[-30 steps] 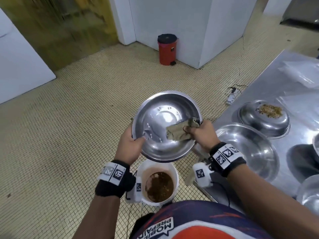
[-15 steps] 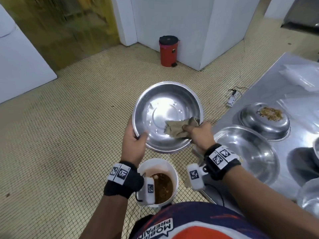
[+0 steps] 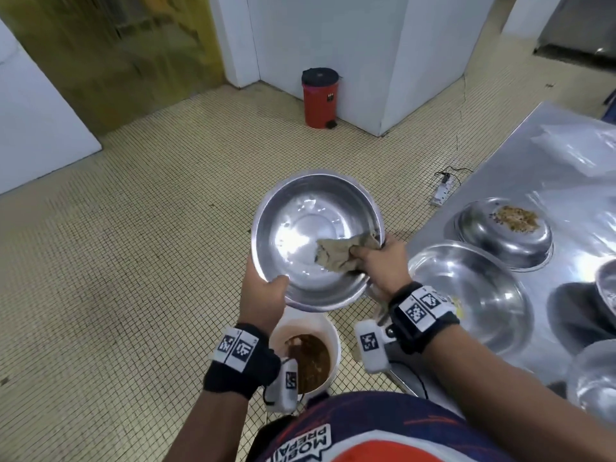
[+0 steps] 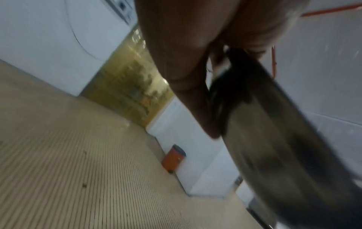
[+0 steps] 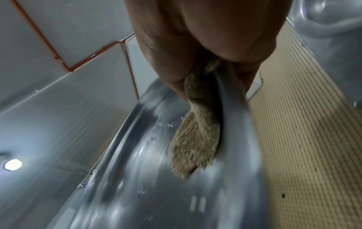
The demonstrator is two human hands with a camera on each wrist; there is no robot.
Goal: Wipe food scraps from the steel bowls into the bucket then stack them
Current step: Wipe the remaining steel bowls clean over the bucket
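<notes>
- A person holds a steel bowl point(image 3: 313, 241) in the air above a white bucket point(image 3: 328, 335) that stands on the tiled floor point(image 3: 133, 261).
- The bowl is tilted, its open mouth facing up and back toward the person, its far rim raised and its near rim low over the bucket.
- The left hand point(image 3: 263, 295) grips the bowl's near-left rim, thumb inside the rim and fingers curled under the outer wall.
- The right hand point(image 3: 383, 265) pinches a bunched tan cloth point(image 3: 343, 255) at the bowl's right rim; the cloth lies against the inner wall and trails leftward toward the bowl's middle.
- The right wrist view shows the cloth hanging out from between the fingers, flat on the shiny steel.
- The bowl's inner surface appears bright, with scattered glints.
- Brown scraps point(image 3: 310, 361) fill the bucket's bottom.
- On the steel counter point(image 3: 550, 151) to the right, an upturned bowl point(image 3: 473, 298) sits just beside the right wrist.
- Behind it, an overturned bowl point(image 3: 500, 235) carries a patch of food point(image 3: 516, 218) on its base.
- A red bin point(image 3: 318, 98) stands by the white wall, well apart.
</notes>
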